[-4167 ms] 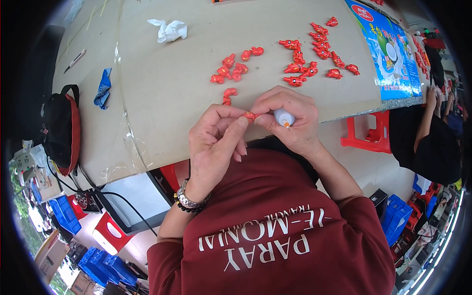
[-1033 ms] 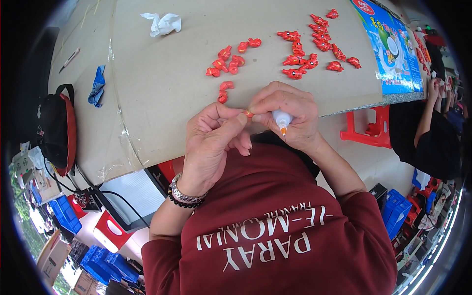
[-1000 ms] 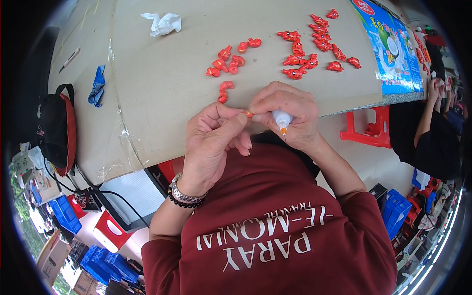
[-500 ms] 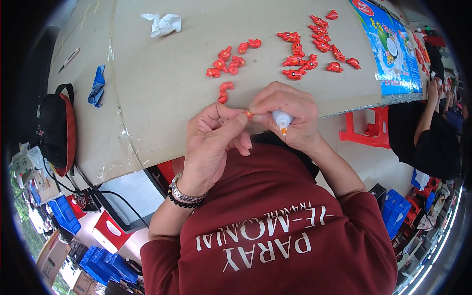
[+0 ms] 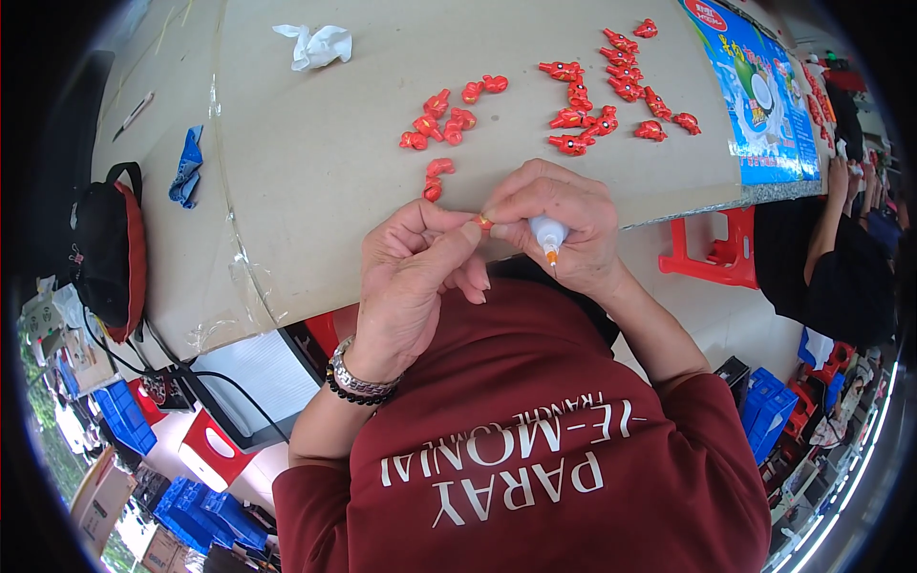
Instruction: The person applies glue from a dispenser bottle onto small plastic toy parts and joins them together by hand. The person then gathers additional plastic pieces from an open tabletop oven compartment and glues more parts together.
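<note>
Between the thumb and finger of my left hand (image 5: 420, 253) is a small red piece with a bit of yellow (image 5: 484, 222). The fingertips of my right hand (image 5: 564, 215) pinch the other side of that piece. A white glue bottle with an orange tip and a thin needle nozzle (image 5: 549, 234) is also held in my right hand, its nozzle pointing down toward me. Just beyond my left hand lie a couple of red pieces (image 5: 437, 178). Farther off are a loose group of red pieces (image 5: 449, 119) and, to the right, a larger group with black-and-white spots (image 5: 578, 95).
On the table (image 5: 315, 162) are a crumpled white tissue (image 5: 315, 46), a blue wrapper (image 5: 188, 167) and a pen (image 5: 134, 116). A black and red bag (image 5: 113, 253) sits at the left edge. A blue poster (image 5: 759, 91) covers the right end, near a red stool (image 5: 712, 250) and another person (image 5: 841, 258).
My hands stay in nearly the same position, with the small red piece still pinched between them. At the far right, the other person's hands have shifted slightly.
</note>
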{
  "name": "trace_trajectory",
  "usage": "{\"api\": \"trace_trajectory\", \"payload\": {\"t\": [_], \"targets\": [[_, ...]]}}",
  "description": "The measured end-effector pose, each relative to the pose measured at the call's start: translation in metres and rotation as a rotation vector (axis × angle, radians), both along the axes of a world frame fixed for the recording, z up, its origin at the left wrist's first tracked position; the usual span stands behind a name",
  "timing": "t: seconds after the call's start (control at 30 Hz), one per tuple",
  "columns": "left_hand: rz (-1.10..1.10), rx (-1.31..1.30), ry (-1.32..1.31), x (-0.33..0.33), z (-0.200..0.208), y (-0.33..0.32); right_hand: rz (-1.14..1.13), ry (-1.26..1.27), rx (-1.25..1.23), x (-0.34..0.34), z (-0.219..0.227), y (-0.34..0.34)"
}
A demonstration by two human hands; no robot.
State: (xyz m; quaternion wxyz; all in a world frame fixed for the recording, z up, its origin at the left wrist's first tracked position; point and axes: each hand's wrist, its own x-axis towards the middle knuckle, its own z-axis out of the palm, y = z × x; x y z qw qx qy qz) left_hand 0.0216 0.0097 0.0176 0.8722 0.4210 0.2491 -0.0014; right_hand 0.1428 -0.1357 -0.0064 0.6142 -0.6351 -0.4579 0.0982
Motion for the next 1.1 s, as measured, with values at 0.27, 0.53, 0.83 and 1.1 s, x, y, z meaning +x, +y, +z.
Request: {"api": "trace_trajectory", "payload": {"t": [0.27, 0.53, 0.83, 1.1], "targets": [[0.0, -0.004, -0.009, -0.001, -0.001, 0.0, 0.001, 0.002, 0.011, 0.0, 0.0, 0.0], [0.071, 0.131, -0.117, -0.003, -0.002, -0.008, -0.009, -0.015, 0.075, -0.003, -0.005, 0.0], [0.117, 0.392, -0.181, -0.009, -0.001, -0.014, 0.015, -0.083, 0.129, 0.0, -0.009, -0.001], [0.125, 0.394, -0.168, -0.008, -0.001, -0.016, -0.012, -0.103, 0.124, -0.001, -0.007, 0.001]]}}
